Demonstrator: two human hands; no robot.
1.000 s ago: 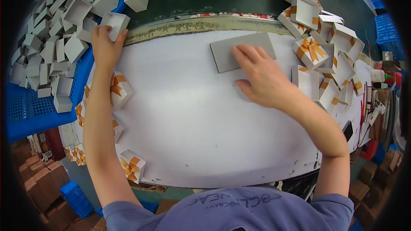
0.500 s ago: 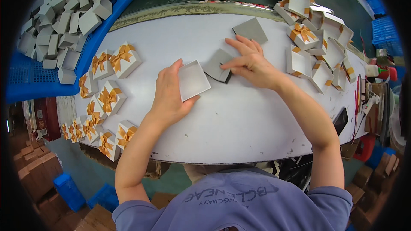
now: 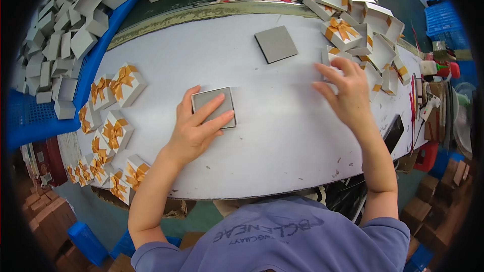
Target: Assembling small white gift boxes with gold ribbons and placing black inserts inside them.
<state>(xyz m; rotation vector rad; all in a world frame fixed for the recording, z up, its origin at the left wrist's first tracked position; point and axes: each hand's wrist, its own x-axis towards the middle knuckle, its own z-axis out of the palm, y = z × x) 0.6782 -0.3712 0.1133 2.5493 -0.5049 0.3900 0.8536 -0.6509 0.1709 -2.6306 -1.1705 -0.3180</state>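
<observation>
In the head view, can see the left hand (image 3: 194, 127) bent around a grey square (image 3: 205, 98) near the middle of the white surface (image 3: 277, 141), hiding part with two fingers. Cannot see underneath. Can see the right hand (image 3: 349, 94) half open, empty, a bit blurry, covering some of a white box (image 3: 329, 55).

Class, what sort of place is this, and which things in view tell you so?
Probably a small packing or assembly workshop: a blue crate heaped with plain white boxes, several white boxes with gold bows on a worktable, and brown cartons stacked below.
</observation>
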